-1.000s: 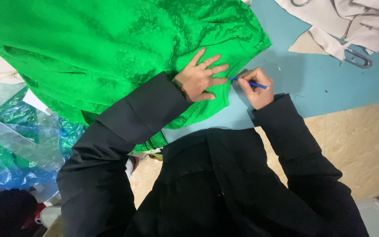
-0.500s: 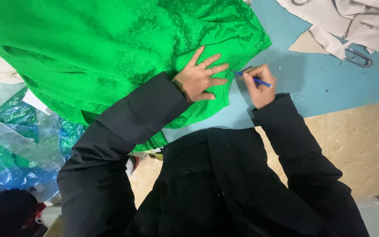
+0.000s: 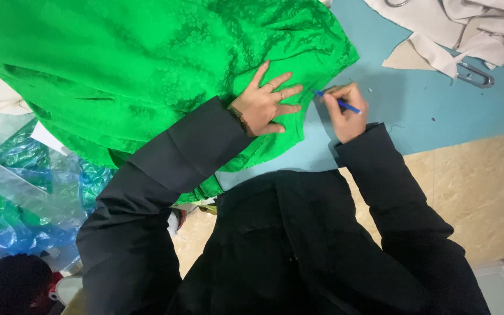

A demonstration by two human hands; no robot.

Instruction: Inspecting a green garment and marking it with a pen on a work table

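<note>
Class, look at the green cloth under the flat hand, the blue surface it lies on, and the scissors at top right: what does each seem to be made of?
Green cloth: woven fabric, probably satin or brocade; it has a soft sheen and a tone-on-tone floral pattern. Blue surface: matte, smooth sheet, perhaps paper or a cutting mat; unclear which. Scissors: seemingly bare metal, grey and glinting, partly hidden under pale cloth.

Crinkled clear and blue plastic bags (image 3: pixel 24 192), left of the sleeve

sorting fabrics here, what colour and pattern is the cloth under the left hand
Bright green fabric with a woven floral pattern, seen in the head view, under the left hand.
</note>
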